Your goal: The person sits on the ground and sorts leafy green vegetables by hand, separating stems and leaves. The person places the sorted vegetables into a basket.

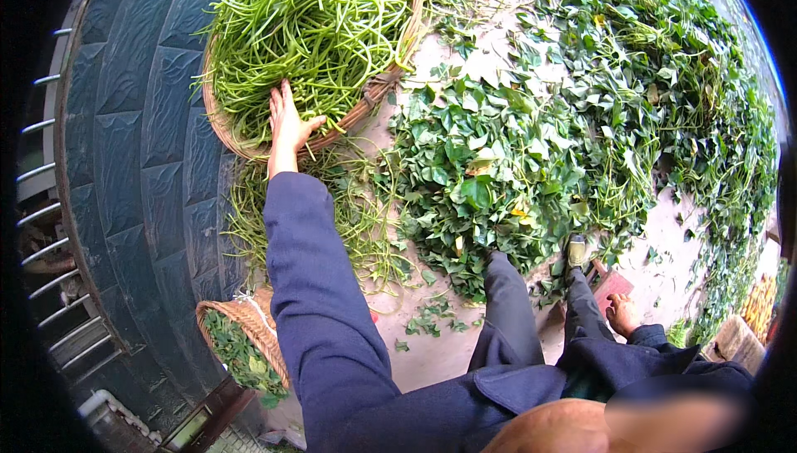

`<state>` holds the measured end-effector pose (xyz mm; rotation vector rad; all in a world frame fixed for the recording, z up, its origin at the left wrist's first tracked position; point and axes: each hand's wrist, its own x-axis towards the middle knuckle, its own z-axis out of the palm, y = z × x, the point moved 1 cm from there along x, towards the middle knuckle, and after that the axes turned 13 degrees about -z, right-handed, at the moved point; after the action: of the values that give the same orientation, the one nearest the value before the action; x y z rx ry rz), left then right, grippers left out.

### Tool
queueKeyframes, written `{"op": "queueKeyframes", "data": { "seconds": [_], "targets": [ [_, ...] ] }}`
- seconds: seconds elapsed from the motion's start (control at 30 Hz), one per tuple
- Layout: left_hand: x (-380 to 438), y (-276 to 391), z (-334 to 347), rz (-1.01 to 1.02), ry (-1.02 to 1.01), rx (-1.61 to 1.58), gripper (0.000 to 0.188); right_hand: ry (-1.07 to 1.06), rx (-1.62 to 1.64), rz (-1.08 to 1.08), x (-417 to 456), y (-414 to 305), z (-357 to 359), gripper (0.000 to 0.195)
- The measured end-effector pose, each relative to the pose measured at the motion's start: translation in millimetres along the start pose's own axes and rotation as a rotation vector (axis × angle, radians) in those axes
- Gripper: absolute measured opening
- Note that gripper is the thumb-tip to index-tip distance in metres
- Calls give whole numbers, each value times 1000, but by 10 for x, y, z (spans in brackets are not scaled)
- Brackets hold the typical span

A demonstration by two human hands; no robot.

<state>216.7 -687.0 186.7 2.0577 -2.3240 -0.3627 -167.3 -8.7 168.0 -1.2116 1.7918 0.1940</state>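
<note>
My left hand [289,123] lies on the near side of a heap of thin green stems [311,29], its fingers stretched and the thumb apart. No stem is gripped in it. The stems fill a round wicker basket [408,48] and rise above its rim. My right hand [622,314] is low beside my leg, over or against a small red wooden stool [613,288]. Its fingers look loosely bent, and whether they hold something is hard to make out. In front of my legs spreads a pile of leafy green vines [492,173], probably sweet potato.
Stripped stems [367,204] litter the ground below the basket. A smaller woven basket [249,334] of leaves lies tipped at lower left. Blue-grey tiled wall [149,110] and metal bars [47,173] bound the left side. More vines [654,67] and yellow corn cobs [759,310] are at right.
</note>
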Motion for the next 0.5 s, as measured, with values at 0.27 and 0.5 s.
{"op": "queueKeyframes", "data": {
  "seconds": [0.27,0.5],
  "targets": [
    [-197,95,-427,202,118,-20,70,164,227,-45,165,55,-15,19],
    [-2509,1393,482,-278,37,-539,53,260,310,-28,153,835,-38,22]
  ]
}}
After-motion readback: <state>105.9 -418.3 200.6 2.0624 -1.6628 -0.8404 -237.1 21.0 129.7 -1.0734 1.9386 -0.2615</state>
